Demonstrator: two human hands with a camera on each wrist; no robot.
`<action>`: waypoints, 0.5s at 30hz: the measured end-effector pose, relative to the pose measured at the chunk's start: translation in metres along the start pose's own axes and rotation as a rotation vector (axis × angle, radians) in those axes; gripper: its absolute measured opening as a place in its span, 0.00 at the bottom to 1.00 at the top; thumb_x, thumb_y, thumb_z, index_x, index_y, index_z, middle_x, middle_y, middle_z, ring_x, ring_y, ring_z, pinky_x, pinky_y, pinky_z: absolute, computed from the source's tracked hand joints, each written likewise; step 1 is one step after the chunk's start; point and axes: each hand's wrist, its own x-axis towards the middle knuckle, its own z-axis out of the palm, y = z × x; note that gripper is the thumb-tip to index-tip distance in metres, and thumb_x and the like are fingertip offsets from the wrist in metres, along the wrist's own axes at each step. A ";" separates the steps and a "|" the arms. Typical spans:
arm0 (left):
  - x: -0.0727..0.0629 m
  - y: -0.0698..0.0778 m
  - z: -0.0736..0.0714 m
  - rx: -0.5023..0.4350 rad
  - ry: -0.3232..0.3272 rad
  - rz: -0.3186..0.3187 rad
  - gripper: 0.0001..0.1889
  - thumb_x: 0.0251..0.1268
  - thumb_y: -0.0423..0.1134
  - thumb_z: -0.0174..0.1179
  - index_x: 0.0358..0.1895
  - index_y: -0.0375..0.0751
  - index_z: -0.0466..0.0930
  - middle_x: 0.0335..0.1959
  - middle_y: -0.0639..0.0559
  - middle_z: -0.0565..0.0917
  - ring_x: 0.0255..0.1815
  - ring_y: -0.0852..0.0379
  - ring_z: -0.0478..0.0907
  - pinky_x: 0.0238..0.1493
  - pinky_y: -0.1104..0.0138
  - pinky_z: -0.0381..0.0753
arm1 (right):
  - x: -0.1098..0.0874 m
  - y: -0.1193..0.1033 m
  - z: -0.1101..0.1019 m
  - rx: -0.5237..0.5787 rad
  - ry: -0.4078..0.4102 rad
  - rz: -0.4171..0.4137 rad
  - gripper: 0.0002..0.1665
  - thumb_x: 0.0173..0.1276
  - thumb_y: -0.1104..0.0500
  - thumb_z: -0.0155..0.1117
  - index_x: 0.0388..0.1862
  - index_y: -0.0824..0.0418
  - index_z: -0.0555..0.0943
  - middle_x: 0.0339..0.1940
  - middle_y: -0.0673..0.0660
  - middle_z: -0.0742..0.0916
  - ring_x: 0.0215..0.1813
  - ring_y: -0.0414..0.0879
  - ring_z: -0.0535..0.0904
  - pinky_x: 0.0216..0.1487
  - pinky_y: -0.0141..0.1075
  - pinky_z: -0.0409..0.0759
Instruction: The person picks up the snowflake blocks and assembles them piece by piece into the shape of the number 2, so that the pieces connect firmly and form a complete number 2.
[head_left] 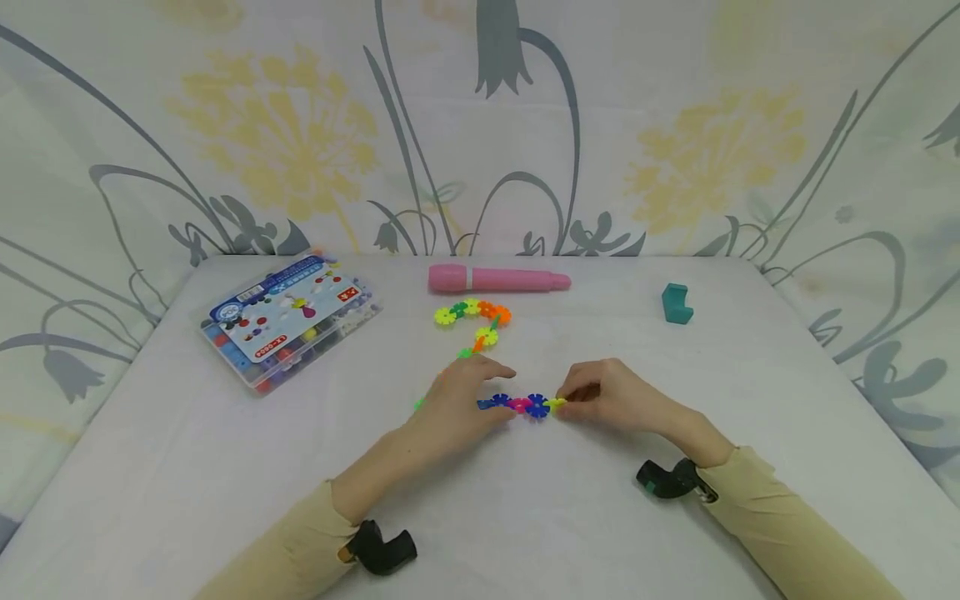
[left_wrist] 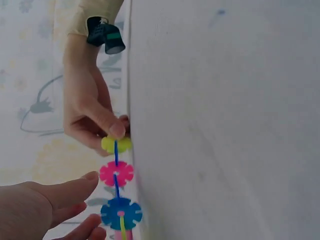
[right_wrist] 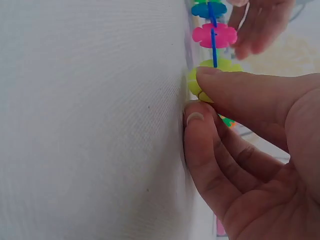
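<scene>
A chain of notched plastic snowflake discs runs across the white table, its far part point(head_left: 486, 336) curving behind the left hand. The near end has blue discs point(head_left: 537, 406), a pink disc point(left_wrist: 116, 173) and a yellow disc point(right_wrist: 228, 66), slotted into one another. Thumb and fingers of my right hand point(head_left: 618, 396) pinch the yellow disc at the chain's end. Over the chain arches my left hand point(head_left: 453, 404), its thumb and fingers spread apart beside the blue discs. It hides the middle of the chain in the head view.
At the back left lies a clear plastic case point(head_left: 292, 321) of colourful pieces with a printed label. A pink tube-like object point(head_left: 498, 279) lies behind the chain. To the back right stands a small teal block point(head_left: 677, 303). Flower-patterned cloth point(head_left: 465, 125) hangs behind the table.
</scene>
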 end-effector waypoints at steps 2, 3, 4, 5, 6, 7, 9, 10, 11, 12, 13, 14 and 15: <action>-0.008 -0.007 -0.011 0.028 0.050 0.012 0.24 0.58 0.39 0.73 0.60 0.44 0.81 0.61 0.49 0.80 0.63 0.48 0.73 0.63 0.52 0.76 | -0.001 0.000 0.001 0.010 -0.004 0.005 0.04 0.65 0.58 0.72 0.38 0.56 0.90 0.33 0.46 0.86 0.35 0.38 0.78 0.39 0.29 0.80; -0.012 -0.011 -0.017 0.047 0.071 0.014 0.26 0.57 0.39 0.74 0.60 0.43 0.81 0.61 0.48 0.80 0.63 0.47 0.73 0.63 0.51 0.75 | -0.001 0.001 0.001 0.011 -0.008 0.005 0.05 0.65 0.58 0.72 0.38 0.56 0.90 0.33 0.46 0.86 0.35 0.38 0.78 0.39 0.29 0.80; -0.016 -0.015 -0.022 0.067 0.082 0.002 0.27 0.55 0.39 0.75 0.61 0.43 0.81 0.62 0.47 0.79 0.63 0.47 0.72 0.63 0.51 0.76 | -0.001 0.001 0.002 0.010 -0.009 0.006 0.04 0.65 0.58 0.72 0.38 0.56 0.89 0.33 0.45 0.86 0.35 0.38 0.78 0.39 0.29 0.79; -0.021 -0.019 -0.027 0.086 0.082 -0.019 0.30 0.54 0.40 0.76 0.62 0.44 0.79 0.63 0.46 0.78 0.63 0.46 0.72 0.63 0.51 0.76 | -0.001 0.002 0.003 0.009 -0.009 0.007 0.04 0.65 0.59 0.71 0.38 0.55 0.89 0.33 0.45 0.85 0.35 0.38 0.77 0.38 0.29 0.79; -0.024 -0.023 -0.031 0.100 0.074 -0.046 0.32 0.53 0.41 0.76 0.64 0.44 0.78 0.63 0.45 0.77 0.63 0.46 0.72 0.63 0.50 0.76 | 0.000 0.002 0.003 0.004 -0.009 0.008 0.04 0.66 0.59 0.71 0.38 0.55 0.89 0.32 0.45 0.85 0.34 0.38 0.77 0.38 0.29 0.78; -0.027 -0.027 -0.035 0.118 0.057 -0.073 0.34 0.53 0.42 0.77 0.66 0.43 0.77 0.63 0.45 0.77 0.62 0.46 0.73 0.63 0.50 0.77 | 0.000 0.003 0.004 -0.001 -0.010 0.009 0.03 0.66 0.58 0.71 0.38 0.54 0.89 0.31 0.44 0.84 0.34 0.38 0.76 0.37 0.29 0.78; -0.032 -0.033 -0.040 0.148 0.005 -0.123 0.37 0.53 0.43 0.77 0.68 0.42 0.74 0.62 0.45 0.77 0.62 0.46 0.74 0.64 0.49 0.76 | 0.001 0.003 0.005 -0.012 -0.009 0.008 0.03 0.66 0.57 0.71 0.38 0.52 0.88 0.30 0.43 0.83 0.33 0.38 0.76 0.36 0.29 0.77; -0.033 -0.036 -0.041 0.159 -0.020 -0.140 0.37 0.53 0.43 0.76 0.68 0.41 0.74 0.61 0.45 0.78 0.62 0.47 0.74 0.65 0.50 0.75 | 0.001 0.003 0.006 -0.015 -0.008 0.012 0.03 0.66 0.57 0.71 0.38 0.52 0.88 0.30 0.43 0.82 0.33 0.38 0.76 0.35 0.29 0.76; -0.034 -0.038 -0.042 0.167 -0.042 -0.146 0.37 0.54 0.42 0.76 0.68 0.40 0.74 0.60 0.45 0.79 0.61 0.47 0.75 0.64 0.50 0.76 | 0.001 0.003 0.006 -0.019 -0.009 0.017 0.03 0.66 0.56 0.71 0.38 0.51 0.87 0.30 0.43 0.82 0.33 0.39 0.75 0.35 0.29 0.76; -0.034 -0.040 -0.043 0.173 -0.057 -0.143 0.36 0.54 0.41 0.75 0.67 0.38 0.74 0.59 0.44 0.79 0.60 0.47 0.76 0.64 0.50 0.76 | 0.001 0.003 0.006 -0.021 -0.010 0.021 0.03 0.66 0.56 0.71 0.38 0.51 0.87 0.29 0.43 0.82 0.33 0.39 0.75 0.35 0.29 0.76; -0.034 -0.042 -0.043 0.179 -0.067 -0.137 0.34 0.55 0.40 0.75 0.67 0.37 0.74 0.58 0.44 0.80 0.60 0.46 0.76 0.64 0.50 0.76 | 0.001 0.003 0.006 -0.020 -0.014 0.029 0.03 0.66 0.55 0.71 0.38 0.50 0.87 0.29 0.43 0.81 0.34 0.39 0.76 0.35 0.29 0.76; -0.034 -0.043 -0.044 0.185 -0.070 -0.128 0.33 0.56 0.39 0.74 0.66 0.36 0.74 0.59 0.44 0.80 0.61 0.46 0.76 0.65 0.50 0.75 | 0.001 0.004 0.006 -0.018 -0.017 0.034 0.04 0.66 0.56 0.71 0.39 0.51 0.87 0.30 0.43 0.81 0.34 0.40 0.76 0.36 0.30 0.76; -0.034 -0.044 -0.044 0.187 -0.070 -0.120 0.32 0.58 0.38 0.73 0.66 0.36 0.75 0.59 0.43 0.80 0.61 0.46 0.76 0.65 0.49 0.75 | 0.001 0.004 0.005 -0.014 -0.020 0.041 0.05 0.65 0.55 0.71 0.39 0.51 0.86 0.30 0.43 0.81 0.34 0.40 0.76 0.36 0.30 0.76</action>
